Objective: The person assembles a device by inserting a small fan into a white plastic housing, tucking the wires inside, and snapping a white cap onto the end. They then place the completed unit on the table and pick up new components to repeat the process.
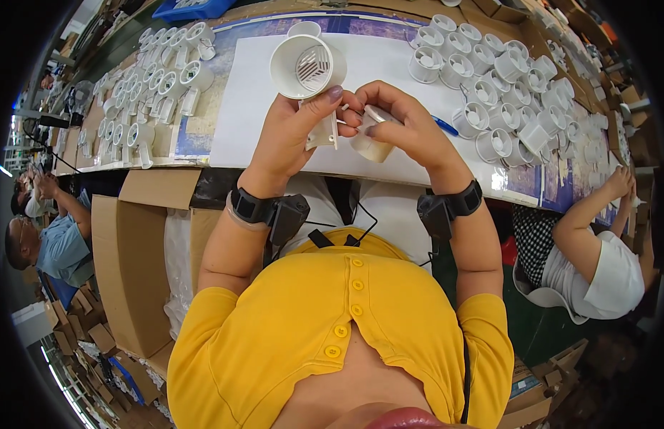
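My left hand [289, 132] is closed around the stem of a white plastic housing [283, 70]. The housing has a round, cup-shaped head with a slotted grille inside, and its stem points down toward me. Close beside it, my right hand [410, 127] grips a smaller white cylindrical part [370, 148] between thumb and fingers. The fingertips of both hands nearly meet between the two pieces, so what lies there is partly hidden. Just beyond the housing is another white round piece [304, 28], partly covered by it.
A white sheet [246, 107] covers the table's middle. Housings with stems [140, 134] stand in rows at left; several white cups with round inserts [482, 89] crowd the right. A blue pen [445, 126] lies near my right hand. An open cardboard box [135, 264] stands below left. People sit on both sides.
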A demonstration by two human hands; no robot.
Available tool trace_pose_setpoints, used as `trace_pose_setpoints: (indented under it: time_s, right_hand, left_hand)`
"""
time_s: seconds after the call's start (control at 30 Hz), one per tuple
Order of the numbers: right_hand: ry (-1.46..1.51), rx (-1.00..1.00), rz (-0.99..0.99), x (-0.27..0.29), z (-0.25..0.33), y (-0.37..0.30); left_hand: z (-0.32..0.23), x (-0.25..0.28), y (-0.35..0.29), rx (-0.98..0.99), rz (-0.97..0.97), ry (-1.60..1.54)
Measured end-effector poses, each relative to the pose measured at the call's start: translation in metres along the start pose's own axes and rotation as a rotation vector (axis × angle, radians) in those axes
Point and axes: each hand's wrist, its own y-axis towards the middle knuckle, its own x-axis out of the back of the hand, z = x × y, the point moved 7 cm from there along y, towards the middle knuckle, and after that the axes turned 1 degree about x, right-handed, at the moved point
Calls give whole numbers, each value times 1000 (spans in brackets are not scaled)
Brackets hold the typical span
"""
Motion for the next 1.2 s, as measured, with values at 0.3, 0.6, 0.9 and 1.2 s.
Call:
trace_pose_setpoints:
  time_s: [0.3,0.6,0.9,1.2]
  right_hand:
    - [-207,26,-143,3,-2,2]
    - [-300,143,-258,23,11,-12]
    - [-835,420,-271,-3,64,-6]
    - [-1208,431,-328,-12,77,6]
  left_hand:
    - [15,10,3,-54,-74,-15]
    - [6,22,1,-207,-130,266]
    - [0,22,12,-438,-174,745]
    - [-12,14,10,-504,-165,921]
